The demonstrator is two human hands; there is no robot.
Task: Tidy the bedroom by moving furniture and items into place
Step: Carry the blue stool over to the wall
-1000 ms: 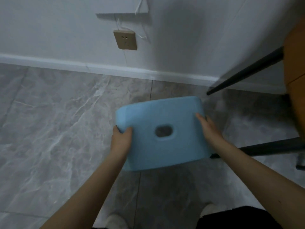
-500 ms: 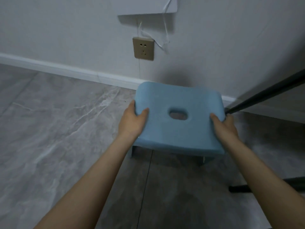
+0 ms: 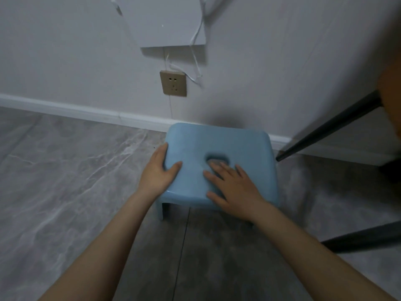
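A low light-blue plastic stool (image 3: 234, 144) with an oval hole in its seat stands on the grey marble-patterned floor (image 3: 65, 181), close to the wall. My left hand (image 3: 159, 172) grips the stool's left edge, thumb on top of the seat and fingers down the side. My right hand (image 3: 230, 185) lies flat on the seat with its fingers spread, fingertips reaching the hole. One front leg of the stool shows at the lower left; the others are hidden.
A white skirting board (image 3: 86, 112) runs along the wall. A beige wall socket (image 3: 173, 83) sits above the stool, under a white panel (image 3: 171, 22) with dangling white cords. Black metal legs (image 3: 329, 129) of orange-brown furniture (image 3: 390, 88) stand at the right.
The stool has gone from held in the air to standing on the floor by the wall. My right hand has left the stool's right edge and now lies flat on the seat.
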